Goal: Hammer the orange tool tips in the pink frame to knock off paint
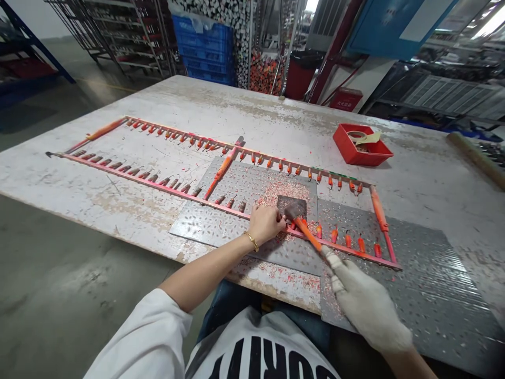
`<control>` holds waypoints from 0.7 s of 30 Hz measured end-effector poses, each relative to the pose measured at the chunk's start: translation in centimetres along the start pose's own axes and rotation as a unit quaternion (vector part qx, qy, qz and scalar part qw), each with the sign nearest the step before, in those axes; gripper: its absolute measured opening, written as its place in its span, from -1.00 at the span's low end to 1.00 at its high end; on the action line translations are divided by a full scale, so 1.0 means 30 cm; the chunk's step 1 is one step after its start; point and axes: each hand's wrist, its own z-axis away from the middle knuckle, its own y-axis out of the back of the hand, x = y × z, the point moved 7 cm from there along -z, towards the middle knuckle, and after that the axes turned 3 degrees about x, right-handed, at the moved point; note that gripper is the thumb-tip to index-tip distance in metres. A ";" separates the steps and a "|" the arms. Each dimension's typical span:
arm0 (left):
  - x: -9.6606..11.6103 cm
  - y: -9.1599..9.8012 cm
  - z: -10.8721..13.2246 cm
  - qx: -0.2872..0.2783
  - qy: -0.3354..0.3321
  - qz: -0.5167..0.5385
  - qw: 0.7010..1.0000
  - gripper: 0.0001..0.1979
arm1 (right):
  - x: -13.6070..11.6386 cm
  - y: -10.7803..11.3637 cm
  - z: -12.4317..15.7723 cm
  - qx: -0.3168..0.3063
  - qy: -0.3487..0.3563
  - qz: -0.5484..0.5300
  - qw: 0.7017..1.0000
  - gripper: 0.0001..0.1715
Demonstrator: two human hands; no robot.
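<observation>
My gloved right hand [361, 300] is closed round the orange handle of a hammer [307, 231]. The dark hammer head is over a small dark metal block [290, 204], beside my left fingertips. My bare left hand [266, 223], with a bracelet at the wrist, is pinched at the front bar of a long pink-orange rack [355, 251]. What its fingers hold is hidden. Small hooked pegs line both long bars of the rack. Those right of my hands look bright orange, such as this peg [347, 239]; the front-left ones, like this peg [134, 171], look darker and brownish.
Dimpled metal plates [244, 237] lie under part of the rack, strewn with red and pale flakes [282, 189]. A red bin [361, 145] holding a tape roll stands on the worn white table [189, 100]. Blue crates [205, 47] and racks stand behind it.
</observation>
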 end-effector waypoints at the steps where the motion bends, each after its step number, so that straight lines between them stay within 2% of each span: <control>1: 0.001 0.001 0.001 0.001 -0.001 0.000 1.000 -0.72 | -0.004 -0.019 -0.002 -0.013 0.008 0.008 1.000 -0.32; 4: 0.005 0.002 0.003 0.006 -0.011 0.000 1.000 -0.72 | 0.005 -0.017 0.003 -0.001 0.009 0.006 1.000 -0.31; 10: 0.002 -0.002 0.000 0.003 -0.005 -0.004 1.000 -0.79 | 0.030 0.075 0.025 0.087 -0.020 0.008 0.996 -0.29; 12: 0.004 -0.002 0.000 0.003 -0.008 -0.005 1.000 -0.78 | 0.021 0.046 0.017 0.074 -0.019 0.014 0.997 -0.28; 16: 0.004 0.001 0.002 0.003 -0.004 -0.008 1.000 -0.76 | -0.008 -0.044 0.004 -0.009 0.022 0.005 1.000 -0.30; 18: 0.006 0.002 0.003 0.005 -0.007 -0.006 1.000 -0.75 | -0.002 -0.030 0.009 -0.002 0.017 -0.001 1.000 -0.31; 21: 0.006 0.001 0.003 0.003 -0.007 -0.005 1.000 -0.78 | 0.012 0.042 0.024 0.043 0.003 -0.014 0.999 -0.29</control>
